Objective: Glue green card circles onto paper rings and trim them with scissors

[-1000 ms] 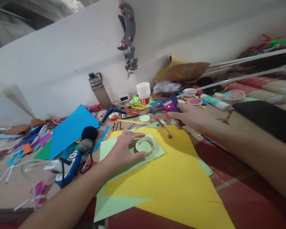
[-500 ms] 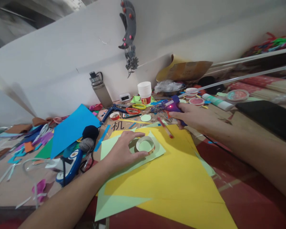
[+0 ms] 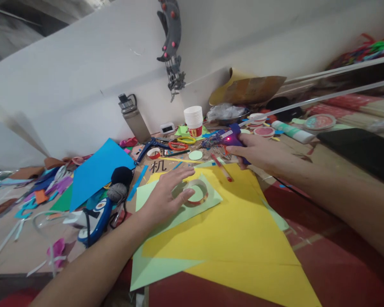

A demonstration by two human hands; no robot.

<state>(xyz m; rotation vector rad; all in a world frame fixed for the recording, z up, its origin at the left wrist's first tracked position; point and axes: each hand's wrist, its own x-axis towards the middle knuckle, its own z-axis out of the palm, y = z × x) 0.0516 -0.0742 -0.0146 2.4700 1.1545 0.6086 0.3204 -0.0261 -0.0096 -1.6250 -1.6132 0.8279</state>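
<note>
My left hand (image 3: 166, 192) hovers with fingers spread just left of a paper ring (image 3: 197, 192), which stands on a light green sheet (image 3: 208, 204). One fingertip touches or nearly touches the ring's near side. My right hand (image 3: 259, 152) is wrapped round the handle of a purple glue gun (image 3: 232, 137) with a red light lit, its nozzle pointing left over the table's clutter. Under the green sheet lies a large yellow sheet (image 3: 237, 230).
A blue sheet (image 3: 96, 170), scissors (image 3: 177, 146), a stack of paper cups (image 3: 193, 120), a grey bottle (image 3: 132, 118), a glue stick (image 3: 289, 131), a blue stapler-like tool (image 3: 97, 217) and paper scraps crowd the table. A black tablet (image 3: 361, 149) lies at right.
My left hand has let go of the paper ring and opened its fingers above it. The right hand with the glue gun has barely moved.
</note>
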